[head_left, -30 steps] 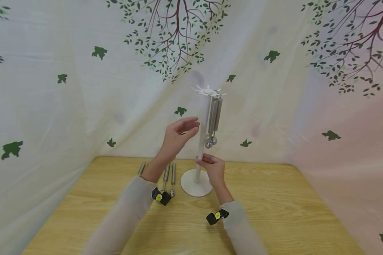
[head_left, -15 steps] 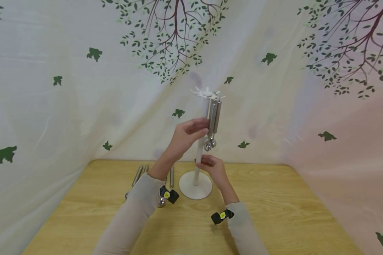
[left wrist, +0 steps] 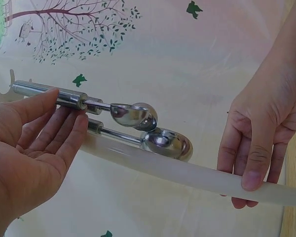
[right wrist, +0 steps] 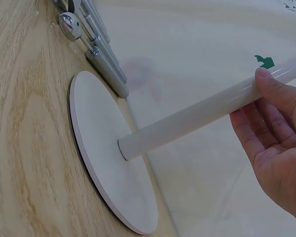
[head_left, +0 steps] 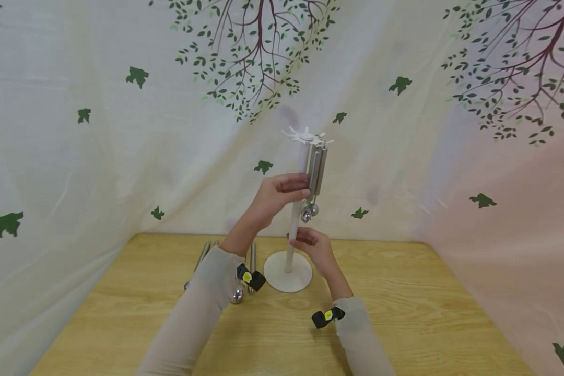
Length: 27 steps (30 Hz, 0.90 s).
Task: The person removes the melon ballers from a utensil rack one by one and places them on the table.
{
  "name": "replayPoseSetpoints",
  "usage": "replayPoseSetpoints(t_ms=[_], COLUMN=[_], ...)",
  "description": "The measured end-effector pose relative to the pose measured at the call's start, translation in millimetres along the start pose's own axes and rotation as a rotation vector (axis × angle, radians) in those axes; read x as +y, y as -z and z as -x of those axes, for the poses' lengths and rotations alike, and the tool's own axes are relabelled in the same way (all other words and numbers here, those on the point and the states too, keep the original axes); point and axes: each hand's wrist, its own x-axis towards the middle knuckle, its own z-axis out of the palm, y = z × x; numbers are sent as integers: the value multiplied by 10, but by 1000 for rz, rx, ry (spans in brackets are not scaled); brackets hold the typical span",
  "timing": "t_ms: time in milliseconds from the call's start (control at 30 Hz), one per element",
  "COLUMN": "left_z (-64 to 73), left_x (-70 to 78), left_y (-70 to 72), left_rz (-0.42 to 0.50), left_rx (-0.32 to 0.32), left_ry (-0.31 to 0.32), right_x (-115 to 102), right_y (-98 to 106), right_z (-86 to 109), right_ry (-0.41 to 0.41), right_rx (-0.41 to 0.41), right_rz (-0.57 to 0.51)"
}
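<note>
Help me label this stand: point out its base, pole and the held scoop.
Base (right wrist: 99, 136), right wrist view, flat top.
Pole (right wrist: 191, 119), right wrist view, lower stretch.
Held scoop (left wrist: 72, 98), left wrist view, handle.

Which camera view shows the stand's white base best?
The right wrist view: the base appears large and unobstructed. The head view shows it whole but smaller; the left wrist view does not show it.
</note>
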Motion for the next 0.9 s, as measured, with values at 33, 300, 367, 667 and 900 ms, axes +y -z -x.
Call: replayPoseSetpoints(t_ms=[33, 300, 367, 667, 900], left_z=[-6, -31, -35, -31, -42], left_x=[-2, -1, 3, 30, 62], left_y=[2, 20, 22, 3, 6], left_rz=[3, 23, 26, 12, -14], left_rx=[-2, -12, -13, -2, 0], left_ry=[1, 12, 12, 23, 29], right_x=[1, 1, 0, 13, 13], right_y=[1, 5, 5, 8, 6], right_z=[-2, -13, -12, 0, -5], right_ry=[-2, 1, 4, 18, 24], right_rx=[0, 1, 1, 0, 4], right_rz=[0, -6, -9, -37, -40])
